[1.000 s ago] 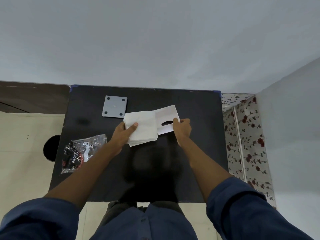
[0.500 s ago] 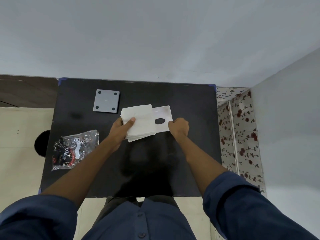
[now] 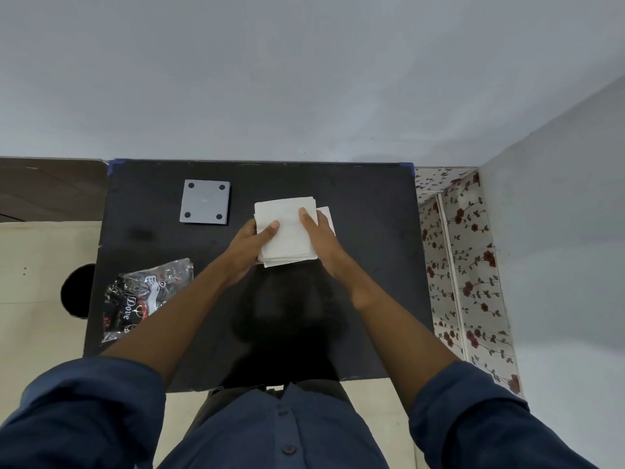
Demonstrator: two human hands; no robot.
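A stack of white paper napkins point(image 3: 287, 231) lies on the black table point(image 3: 365, 265), a little right of its middle. My left hand point(image 3: 252, 243) grips the stack's left edge, thumb on top. My right hand point(image 3: 321, 236) holds the stack's right side with the thumb laid across the top. A white box lid point(image 3: 327, 214) with only one corner showing sticks out from under the stack and my right hand; its oval slot is hidden.
A grey square plate point(image 3: 205, 202) with four dark corner dots lies at the back left of the table. A crumpled clear and black wrapper point(image 3: 143, 296) lies near the left edge. A floral-patterned surface point(image 3: 463, 265) stands right of the table, by the wall.
The napkin stack has slid right over the white box lid, covering its oval slot. My right hand has moved from the lid's edge onto the stack.
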